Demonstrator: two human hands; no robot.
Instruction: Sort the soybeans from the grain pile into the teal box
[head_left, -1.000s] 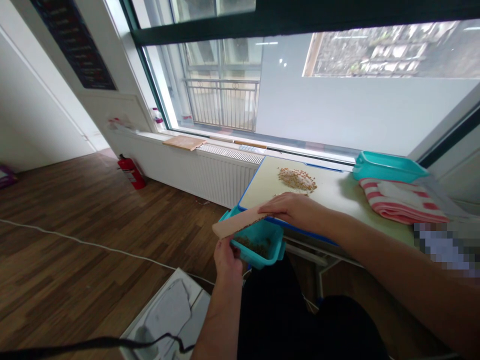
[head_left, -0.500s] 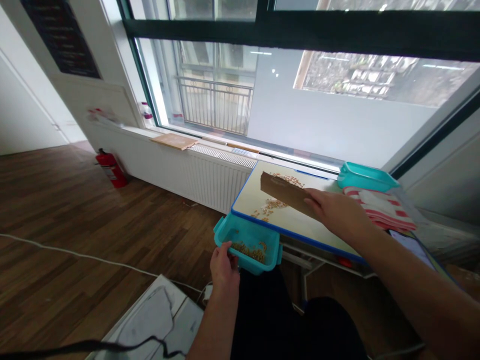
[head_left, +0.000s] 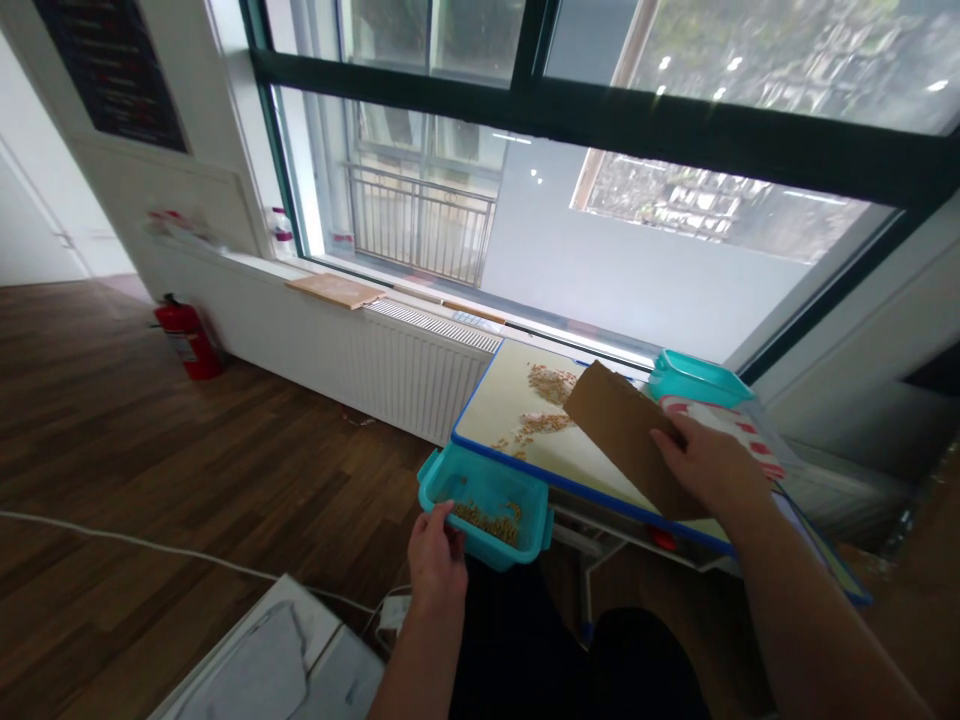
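My left hand (head_left: 436, 557) grips the near rim of a teal plastic tray (head_left: 486, 502) held just below the left edge of a small blue-edged table (head_left: 547, 455). Brown grains lie in the tray. My right hand (head_left: 705, 462) holds a flat piece of brown cardboard (head_left: 628, 436) tilted over the tabletop. Grains (head_left: 546, 400) lie scattered in small heaps on the table to the left of the cardboard.
A second teal tray (head_left: 694, 378) and a red-and-white striped cloth (head_left: 739, 432) sit at the table's far right. A white radiator (head_left: 420, 365) runs under the window behind. A red fire extinguisher (head_left: 184, 337) stands on the wooden floor at left. A white box (head_left: 285, 665) lies below.
My right hand lifted the cardboard off the table's left edge and drew it back to the right, over the grain heap. The heap is now spread out. My left hand keeps the tray.
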